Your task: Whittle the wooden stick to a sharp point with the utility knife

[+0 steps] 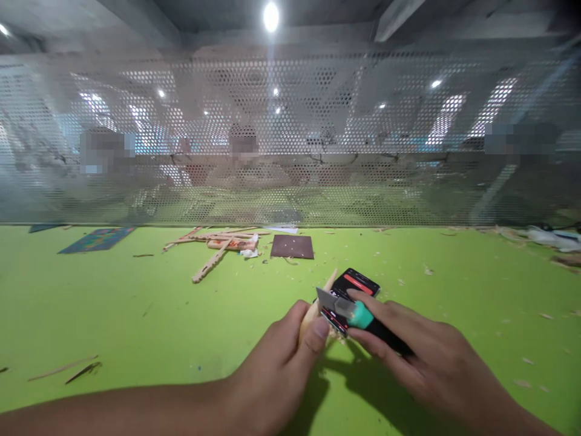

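Observation:
My left hand (284,357) is closed around a thin wooden stick (327,283), whose tip pokes up past my thumb. My right hand (417,357) grips a utility knife (358,315) with a teal collar and black handle. Its bare blade (327,299) rests against the stick's upper end. Both hands sit low on the green table (136,315), right of the middle. A black phone (358,282) with a red bar on its screen lies flat just behind the knife.
Several wooden sticks (218,245) lie in a loose pile at the back. A brown square sheet (293,246) is beside them, a coloured card (97,239) at far left. Wood shavings dot the table. A perforated metal screen (290,139) closes the far edge, people behind it.

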A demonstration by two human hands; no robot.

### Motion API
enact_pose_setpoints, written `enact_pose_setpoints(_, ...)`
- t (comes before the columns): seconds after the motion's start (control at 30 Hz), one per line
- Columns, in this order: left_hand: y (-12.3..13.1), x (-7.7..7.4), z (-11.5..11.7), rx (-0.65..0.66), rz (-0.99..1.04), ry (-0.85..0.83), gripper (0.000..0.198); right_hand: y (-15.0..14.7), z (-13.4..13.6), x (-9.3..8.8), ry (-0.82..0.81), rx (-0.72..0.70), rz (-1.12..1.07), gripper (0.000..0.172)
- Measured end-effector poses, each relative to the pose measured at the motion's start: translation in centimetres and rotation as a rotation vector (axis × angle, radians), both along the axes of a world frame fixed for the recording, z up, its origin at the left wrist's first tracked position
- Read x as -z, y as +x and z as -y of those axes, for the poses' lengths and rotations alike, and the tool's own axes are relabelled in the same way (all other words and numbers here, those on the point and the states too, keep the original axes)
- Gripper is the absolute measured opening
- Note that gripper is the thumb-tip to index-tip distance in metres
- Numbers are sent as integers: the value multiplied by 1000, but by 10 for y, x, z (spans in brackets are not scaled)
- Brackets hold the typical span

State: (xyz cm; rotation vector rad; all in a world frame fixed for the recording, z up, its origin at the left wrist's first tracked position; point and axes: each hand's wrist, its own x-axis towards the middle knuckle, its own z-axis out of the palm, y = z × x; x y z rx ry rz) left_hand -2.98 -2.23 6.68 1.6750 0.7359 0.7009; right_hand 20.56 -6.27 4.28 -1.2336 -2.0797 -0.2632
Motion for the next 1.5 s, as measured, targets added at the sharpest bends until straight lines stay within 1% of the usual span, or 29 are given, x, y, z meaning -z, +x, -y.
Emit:
enact_pose_setpoints(0.13, -3, -1, 2, -35, -78, 16, 43, 4, -6, -4, 12, 42, -36, 34)
enact_pose_setpoints(0.2, -4, 0, 2, -12, -95, -30, 45, 3, -7, -6, 3, 56, -23, 33)
enact_pose_setpoints(0.27, -4, 3, 0, 17, -97, -115, 47, 1, -8, -6, -4, 45, 4, 32)
enact_pose_setpoints(0.33, -4, 6, -3, 37, -97, -185, 48, -1, -8, -6, -13, 13, 40, 33)
enact_pose_setpoints(0.4, -4, 9, -4, 42, -91, -208, 47, -2, -7, -5, -40, -42, 59, 33)
enact_pose_setpoints(0.53, -1, 11, -5, 84, 66, -145, 44, -4, -4, -4, -104, -186, 56, 35)
enact_pose_setpoints(0.63, 0, 11, -4, 112, 120, -126, 40, -5, -3, -2, -134, -228, 63, 38)
enact_pose_setpoints(0.77, 0, 11, -4, 104, 80, -44, 37, -6, 0, 3, -107, -167, 73, 44)
enact_pose_setpoints(0.9, -2, 14, -5, 99, 47, 28, 36, -10, 4, 6, -78, -108, 104, 45)
enact_pose_setpoints(1.1, -2, 18, -6, 81, 25, 64, 32, -16, 8, -2, -22, -68, 148, 42)
enact_pose_setpoints(1.23, -2, 19, -5, 81, 58, 61, 31, -18, 10, 0, -17, -35, 146, 43)
enact_pose_setpoints(1.4, -4, 15, 0, 72, 27, 96, 34, -21, 15, 2, 11, -4, 117, 44)
enact_pose_setpoints(1.5, -5, 11, 3, 113, 61, 133, 34, -18, 16, -2, 32, -32, 141, 45)
